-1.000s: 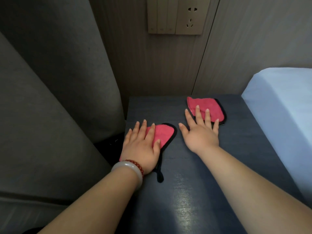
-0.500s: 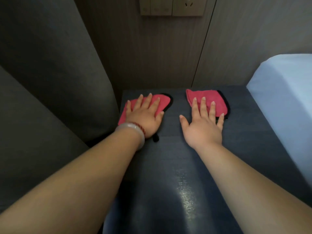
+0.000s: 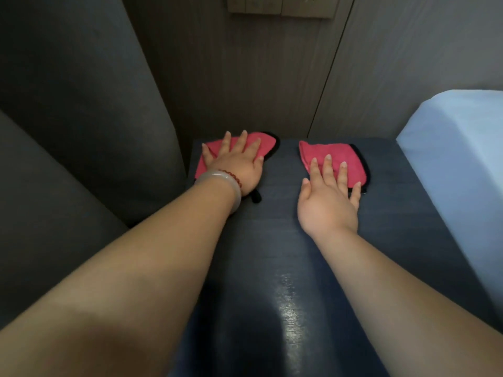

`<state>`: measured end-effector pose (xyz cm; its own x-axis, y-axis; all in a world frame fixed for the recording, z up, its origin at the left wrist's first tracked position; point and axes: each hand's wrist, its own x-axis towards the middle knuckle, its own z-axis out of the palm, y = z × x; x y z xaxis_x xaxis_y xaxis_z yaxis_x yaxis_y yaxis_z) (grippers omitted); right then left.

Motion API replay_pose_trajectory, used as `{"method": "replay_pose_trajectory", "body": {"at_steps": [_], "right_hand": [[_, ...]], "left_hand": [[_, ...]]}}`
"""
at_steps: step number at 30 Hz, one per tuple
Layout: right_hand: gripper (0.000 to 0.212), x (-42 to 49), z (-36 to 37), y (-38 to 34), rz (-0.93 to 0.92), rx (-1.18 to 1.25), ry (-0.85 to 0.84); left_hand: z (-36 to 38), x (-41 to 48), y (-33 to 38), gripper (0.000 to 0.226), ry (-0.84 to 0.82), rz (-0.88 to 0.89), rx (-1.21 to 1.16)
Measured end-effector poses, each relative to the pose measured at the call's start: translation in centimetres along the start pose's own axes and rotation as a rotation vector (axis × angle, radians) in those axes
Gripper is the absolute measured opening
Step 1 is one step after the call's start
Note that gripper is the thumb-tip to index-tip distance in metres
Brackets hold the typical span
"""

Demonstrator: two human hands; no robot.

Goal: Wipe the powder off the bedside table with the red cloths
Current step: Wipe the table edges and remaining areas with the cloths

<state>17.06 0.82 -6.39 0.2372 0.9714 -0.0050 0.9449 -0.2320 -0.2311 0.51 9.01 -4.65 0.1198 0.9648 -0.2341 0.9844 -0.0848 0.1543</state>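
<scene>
1. Left hand [image 3: 236, 165]: palm down, fingers straight and spread, pressing flat on the left red cloth [image 3: 265, 142]. Nothing gripped. The cloth shows past the fingertips and past the little finger.
2. A black strap [image 3: 256, 197] sticks out from under the heel of this hand, thumb side.
3. Right hand [image 3: 326, 198]: flat, fingers straight and slightly apart, curled round nothing. The fingertips lie on the near part of the right red cloth [image 3: 336, 153]. Palm and thumb lie on the bare bedside table [image 3: 272, 240].
4. The right cloth runs on beyond the fingertips towards the wall, with black trim on the little-finger side.
5. The cloths lie apart, with bare table top between the two thumbs.
6. Left wrist: pale bangle [image 3: 217, 177].
7. Bed [image 3: 457, 164] lies outside the right little finger, grey upholstery [image 3: 81, 104] outside the left hand.
8. Powder: cannot tell.
</scene>
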Motion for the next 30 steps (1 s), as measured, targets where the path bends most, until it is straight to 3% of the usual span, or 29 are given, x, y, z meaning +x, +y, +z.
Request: {"method": "replay_pose_trajectory", "body": {"at_steps": [4, 9, 15, 18, 24, 30], "right_hand": [[0.054, -0.1, -0.2, 0.1, -0.002, 0.015, 0.007], [0.054, 0.0, -0.2, 0.0, -0.004, 0.024, -0.004], [0.054, -0.1, -0.4, 0.0, -0.004, 0.025, -0.009], [0.053, -0.1, -0.4, 0.1, -0.004, 0.022, -0.008], [0.053, 0.0, -0.5, -0.1, -0.009, 0.033, -0.019], [0.052, -0.2, -0.8, 0.1, -0.01, 0.061, -0.003]], "left_hand": [[0.2, -0.9, 0.9, 0.056, -0.019, -0.006, 0.001], [3.0, -8.0, 0.9, 0.054, 0.102, 0.095, 0.004], [-0.2, -0.3, -1.3, 0.055, -0.023, -0.035, -0.032], [0.0, -0.9, -0.4, 0.057, -0.033, -0.06, -0.027], [3.5, -10.8, 0.2, 0.053, 0.123, 0.239, 0.056], [0.3, -1.7, -0.7, 0.055, -0.041, 0.011, -0.003]]}}
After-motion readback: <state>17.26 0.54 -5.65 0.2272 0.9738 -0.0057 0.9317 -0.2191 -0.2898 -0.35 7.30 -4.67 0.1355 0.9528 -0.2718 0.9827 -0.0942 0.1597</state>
